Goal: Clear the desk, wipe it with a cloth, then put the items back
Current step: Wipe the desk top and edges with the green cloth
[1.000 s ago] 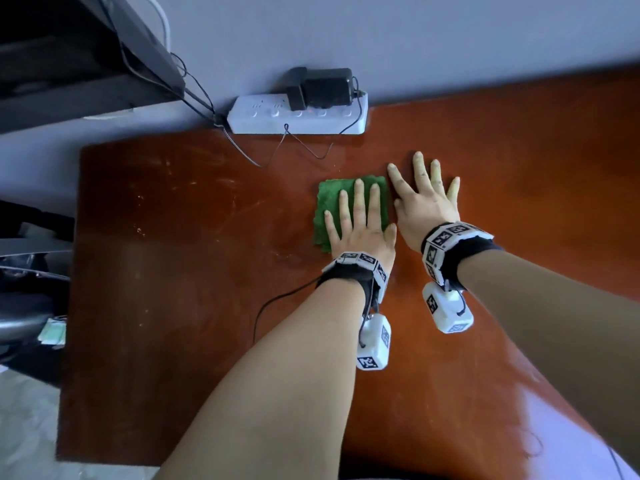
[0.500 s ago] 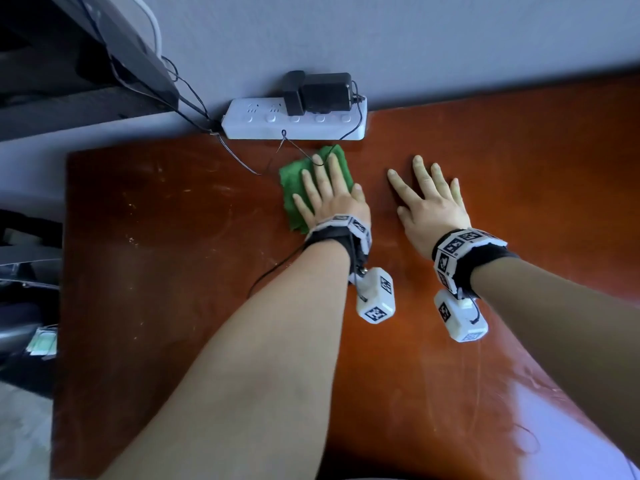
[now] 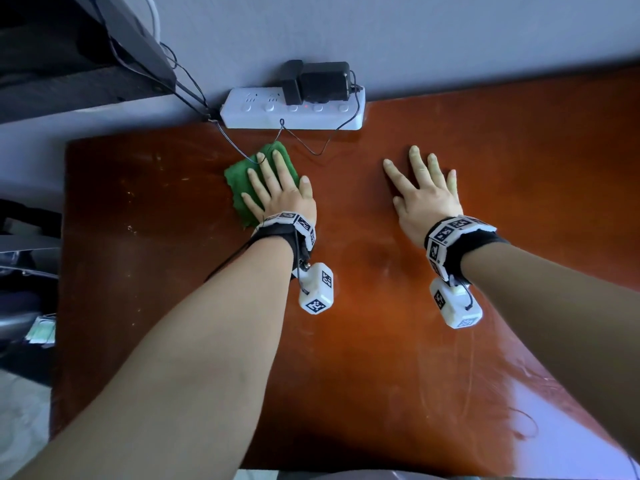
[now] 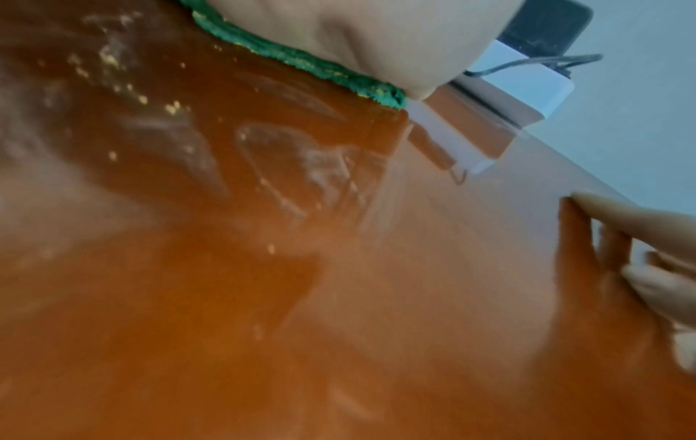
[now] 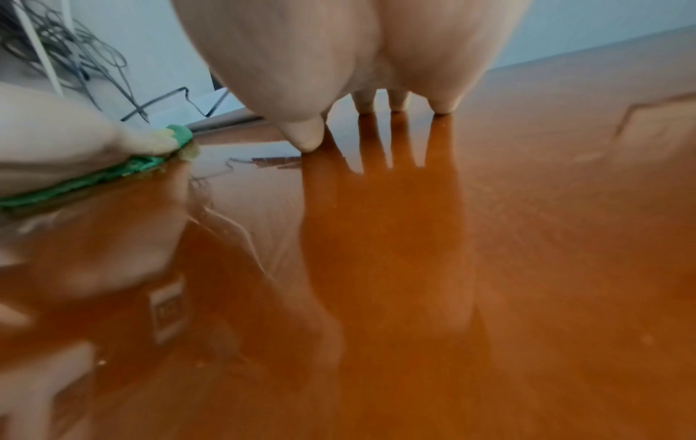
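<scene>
A green cloth [image 3: 239, 181] lies on the reddish-brown desk [image 3: 363, 341], left of centre near the back edge. My left hand [image 3: 277, 188] presses flat on it with straight fingers; the cloth's edge [image 4: 301, 59] shows under the palm in the left wrist view. My right hand [image 3: 422, 188] lies flat on the bare desk to the right, fingers spread, holding nothing. In the right wrist view its fingertips [image 5: 309, 140] touch the glossy wood, with the cloth [image 5: 86, 178] at the left.
A white power strip [image 3: 294, 109] with a black adapter [image 3: 322, 79] sits at the desk's back edge against the wall, thin cables [image 3: 304, 143] trailing onto the wood close to the cloth. Dark furniture stands beyond the desk's left edge. Pale specks [image 4: 124, 65] mark the surface.
My left hand has slid the cloth from beside the right hand leftward and toward the power strip, then slightly back toward me. The right hand stays flat in place.
</scene>
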Available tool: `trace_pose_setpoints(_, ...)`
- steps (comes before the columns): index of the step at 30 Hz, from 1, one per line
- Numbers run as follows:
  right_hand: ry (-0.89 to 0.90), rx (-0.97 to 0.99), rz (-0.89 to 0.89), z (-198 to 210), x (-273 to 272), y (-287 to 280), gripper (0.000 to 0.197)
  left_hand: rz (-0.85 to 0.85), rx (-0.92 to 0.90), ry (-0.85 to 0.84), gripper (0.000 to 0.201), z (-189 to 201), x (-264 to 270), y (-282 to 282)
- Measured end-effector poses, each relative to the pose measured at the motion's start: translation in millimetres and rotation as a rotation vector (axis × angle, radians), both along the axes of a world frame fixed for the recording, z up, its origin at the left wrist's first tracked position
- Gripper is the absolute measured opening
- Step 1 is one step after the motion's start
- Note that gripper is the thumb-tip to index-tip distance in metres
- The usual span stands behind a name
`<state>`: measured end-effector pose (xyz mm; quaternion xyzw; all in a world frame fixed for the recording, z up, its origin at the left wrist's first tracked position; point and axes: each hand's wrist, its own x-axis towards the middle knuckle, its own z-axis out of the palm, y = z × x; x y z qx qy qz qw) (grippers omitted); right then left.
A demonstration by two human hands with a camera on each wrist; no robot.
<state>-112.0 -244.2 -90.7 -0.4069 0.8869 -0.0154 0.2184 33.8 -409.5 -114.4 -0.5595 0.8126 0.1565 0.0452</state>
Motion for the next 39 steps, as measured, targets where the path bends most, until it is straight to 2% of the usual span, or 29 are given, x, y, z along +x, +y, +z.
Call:
trace_pose_setpoints(4, 0.009, -0.014, -0.002, 0, 1, -1, 0.063, -0.063, -0.007, -0.01, 0.067, 3, -6, 32)
trace_pose_setpoints(10, 0.007, -0.021, -0.009, 1, 0, -2, 0.064, -0.371, -0.008, -0.06, 0.067, 1, -5, 68)
trace_pose_setpoints(16, -0.004, -0.023, -0.011, 4, 0, -2, 0.064, -0.442, -0.016, -0.056, 0.067, 2, -32, 68)
trace_pose_setpoints(21, -0.006, -0.025, -0.013, 0, 0, -1, 0.063, -0.387, 0.009, -0.024, 0.067, 3, -65, 63)
trace_pose_setpoints(27, -0.026, 0.004, -0.018, 5, -1, -3, 0.065, -0.356, 0.011, 0.003, 0.065, 2, -59, 48)
trace_pose_setpoints(31, -0.033, 0.016, -0.037, 7, 2, -6, 0.065, -0.276, 0.033, -0.023, 0.064, 4, -31, 22)
trace_pose_setpoints(36, -0.068, 0.0, -0.077, 9, 8, -7, 0.061, -0.124, 0.044, -0.067, 0.064, 5, 34, -29)
trace_pose_setpoints(39, -0.094, -0.016, -0.104, 9, 12, -6, 0.059, -0.073, 0.065, -0.08, 0.063, 8, 60, -38)
